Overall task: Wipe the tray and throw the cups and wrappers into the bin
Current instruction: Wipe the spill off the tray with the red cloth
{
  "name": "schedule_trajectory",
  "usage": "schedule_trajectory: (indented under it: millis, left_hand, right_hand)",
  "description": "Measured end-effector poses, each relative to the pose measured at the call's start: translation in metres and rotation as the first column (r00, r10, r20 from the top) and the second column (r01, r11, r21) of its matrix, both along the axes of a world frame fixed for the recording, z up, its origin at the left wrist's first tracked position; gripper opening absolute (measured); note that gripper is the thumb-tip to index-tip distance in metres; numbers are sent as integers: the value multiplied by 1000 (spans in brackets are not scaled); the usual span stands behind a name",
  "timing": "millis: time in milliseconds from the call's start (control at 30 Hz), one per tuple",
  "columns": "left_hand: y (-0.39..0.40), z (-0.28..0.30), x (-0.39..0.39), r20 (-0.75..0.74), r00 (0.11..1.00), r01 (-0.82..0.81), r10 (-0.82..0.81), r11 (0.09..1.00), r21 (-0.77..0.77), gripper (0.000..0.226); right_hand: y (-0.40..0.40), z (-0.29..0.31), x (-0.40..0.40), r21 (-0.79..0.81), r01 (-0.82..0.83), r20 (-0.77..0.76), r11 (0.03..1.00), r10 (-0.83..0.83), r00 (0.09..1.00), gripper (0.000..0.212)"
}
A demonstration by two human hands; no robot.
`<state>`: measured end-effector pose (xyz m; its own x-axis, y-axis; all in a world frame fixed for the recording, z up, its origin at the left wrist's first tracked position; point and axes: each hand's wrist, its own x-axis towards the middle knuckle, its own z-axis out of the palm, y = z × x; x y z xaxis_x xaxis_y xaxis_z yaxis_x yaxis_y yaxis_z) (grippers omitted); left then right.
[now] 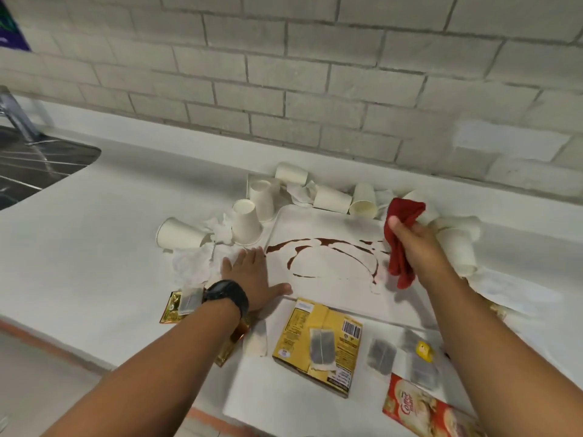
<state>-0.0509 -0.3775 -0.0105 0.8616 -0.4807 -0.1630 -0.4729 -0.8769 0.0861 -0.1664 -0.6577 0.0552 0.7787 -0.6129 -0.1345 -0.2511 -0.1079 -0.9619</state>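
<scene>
- Centrally, a white tray (331, 222) lies on a white tabletop (94, 247), streaked with a brown spill (315, 244).
- At centre left, the left hand (252, 279) presses flat on the tray's left edge, fingers straight and spread.
- At centre right, the right hand (416, 244) grips a red cloth (400, 238), fingers curled round it, above the tray's right edge.
- Paper cups (246, 222) and crumpled wrappers (192, 263) crowd the tray's upper and left sides.
- In the lower frame, tea bags (321, 345) lie on and beside a yellow box (315, 342).

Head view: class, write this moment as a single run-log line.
left hand: flat on tray edge | right hand: holds red cloth | brown spill: unwiped | cups: on counter
</scene>
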Motion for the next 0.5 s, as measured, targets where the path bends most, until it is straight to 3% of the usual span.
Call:
schedule_trajectory:
  millis: [67, 167, 267, 367, 500]
  left_hand:
    - [1, 2, 3, -17, 1000, 6, -6, 999, 37, 117]
    - [1, 3, 9, -44, 999, 30, -28, 998, 48, 119]
    - [3, 0, 9, -82, 996, 31, -28, 999, 31, 121]
    - [5, -5, 10, -105, 994, 27, -24, 999, 28, 122]
    - [6, -10, 11, -102, 994, 33, -29, 999, 38, 122]
  right_hand:
    - [0, -12, 10, -166, -200, -189, 966, 168, 968, 54]
    - [-1, -34, 23, -399, -436, -435, 806, 253, 864, 73]
    - [5, -40, 37, -480, -436, -484, 761, 185, 856, 74]
    - [6, -42, 56, -601, -465, -539, 650, 100, 837, 76]
    - [5, -69, 64, -628, -513, -641, 585, -15, 767, 86]
